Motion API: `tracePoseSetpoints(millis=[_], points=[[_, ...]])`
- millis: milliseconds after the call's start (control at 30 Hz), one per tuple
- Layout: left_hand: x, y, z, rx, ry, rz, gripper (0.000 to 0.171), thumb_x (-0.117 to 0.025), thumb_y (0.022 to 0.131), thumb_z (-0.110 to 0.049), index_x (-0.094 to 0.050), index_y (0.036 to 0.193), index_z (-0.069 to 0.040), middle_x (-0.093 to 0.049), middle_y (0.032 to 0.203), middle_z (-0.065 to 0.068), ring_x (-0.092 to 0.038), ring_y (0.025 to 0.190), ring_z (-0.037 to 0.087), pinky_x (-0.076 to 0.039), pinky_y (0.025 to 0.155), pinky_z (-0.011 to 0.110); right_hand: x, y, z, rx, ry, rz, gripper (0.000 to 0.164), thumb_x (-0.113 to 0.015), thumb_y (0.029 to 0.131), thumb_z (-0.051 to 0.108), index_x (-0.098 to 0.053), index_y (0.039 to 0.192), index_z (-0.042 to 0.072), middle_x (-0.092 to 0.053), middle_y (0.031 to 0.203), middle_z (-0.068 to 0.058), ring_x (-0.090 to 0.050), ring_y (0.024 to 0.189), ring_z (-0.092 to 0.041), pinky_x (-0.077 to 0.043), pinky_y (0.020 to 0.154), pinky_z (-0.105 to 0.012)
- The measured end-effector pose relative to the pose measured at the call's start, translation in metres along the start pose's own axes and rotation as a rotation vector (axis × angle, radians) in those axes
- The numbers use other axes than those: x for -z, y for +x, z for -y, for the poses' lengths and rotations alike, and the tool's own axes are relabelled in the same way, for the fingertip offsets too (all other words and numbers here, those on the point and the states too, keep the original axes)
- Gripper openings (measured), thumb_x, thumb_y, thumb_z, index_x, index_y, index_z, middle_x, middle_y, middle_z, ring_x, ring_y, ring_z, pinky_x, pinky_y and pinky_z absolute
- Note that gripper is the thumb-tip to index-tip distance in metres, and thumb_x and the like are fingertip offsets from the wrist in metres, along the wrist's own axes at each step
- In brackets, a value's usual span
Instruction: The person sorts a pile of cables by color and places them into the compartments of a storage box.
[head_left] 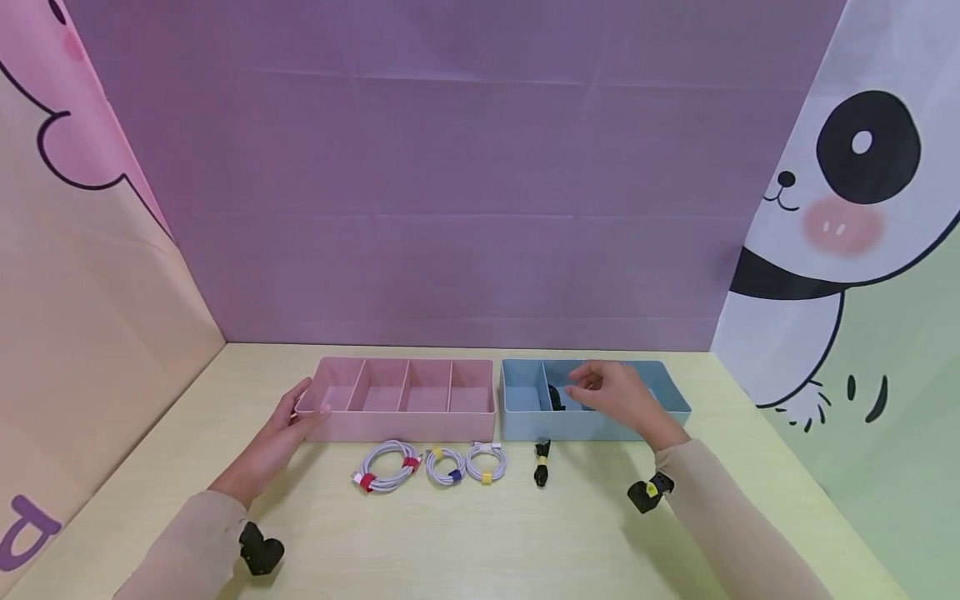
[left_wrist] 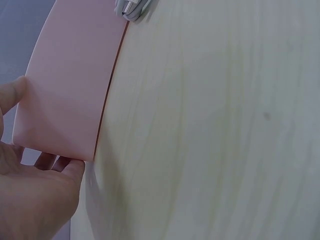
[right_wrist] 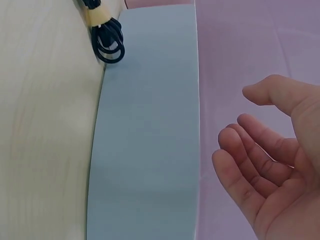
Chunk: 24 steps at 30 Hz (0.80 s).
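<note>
At the left end of the pink divided storage box (head_left: pixel 401 427), my left hand (head_left: pixel 281 429) holds the corner. In the left wrist view the thumb (left_wrist: pixel 12 95) lies at the rim and the fingers (left_wrist: pixel 72 170) touch the end wall. Above the blue divided storage box (head_left: pixel 577 427), my right hand (head_left: pixel 618 396) hovers with relaxed, bent fingers and nothing between them. A black item (head_left: pixel 556 398) lies in the blue box's second compartment from the left; its kind is unclear. The right hand covers part of the compartments to its right.
In front of the pink box lie three coiled white cables: a large one with red ties (head_left: pixel 387 467), one with yellow and blue ties (head_left: pixel 446 467), one with a yellow tie (head_left: pixel 486 463). A bundled black cable (head_left: pixel 542 463) lies before the blue box. A purple backdrop (head_left: pixel 465 208) rises behind.
</note>
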<state>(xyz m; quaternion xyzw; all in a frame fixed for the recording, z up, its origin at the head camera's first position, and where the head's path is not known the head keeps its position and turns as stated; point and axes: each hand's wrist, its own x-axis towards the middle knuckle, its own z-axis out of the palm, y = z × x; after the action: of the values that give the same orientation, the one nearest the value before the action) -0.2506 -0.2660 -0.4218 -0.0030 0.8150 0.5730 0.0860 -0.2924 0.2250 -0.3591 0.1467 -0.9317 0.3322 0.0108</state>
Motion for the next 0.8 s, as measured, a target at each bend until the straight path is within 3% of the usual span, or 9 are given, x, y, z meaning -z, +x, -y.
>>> tracePoseSetpoints(millis=[800], points=[[0.0, 0.0, 0.0, 0.017, 0.025, -0.005, 0.099, -0.053, 0.097, -0.061, 0.015, 0.16, -0.025, 0.014, 0.164, 0.021, 0.002, 0.148, 0.048, -0.007, 0.113, 0.07, -0.015, -0.023, 0.006, 0.057, 0.021, 0.018, 0.021, -0.071, 0.094, 0.026, -0.072, 0.107, 0.01, -0.067, 0.088, 0.006, -0.061, 0.08, -0.012, -0.052, 0.071, -0.033]])
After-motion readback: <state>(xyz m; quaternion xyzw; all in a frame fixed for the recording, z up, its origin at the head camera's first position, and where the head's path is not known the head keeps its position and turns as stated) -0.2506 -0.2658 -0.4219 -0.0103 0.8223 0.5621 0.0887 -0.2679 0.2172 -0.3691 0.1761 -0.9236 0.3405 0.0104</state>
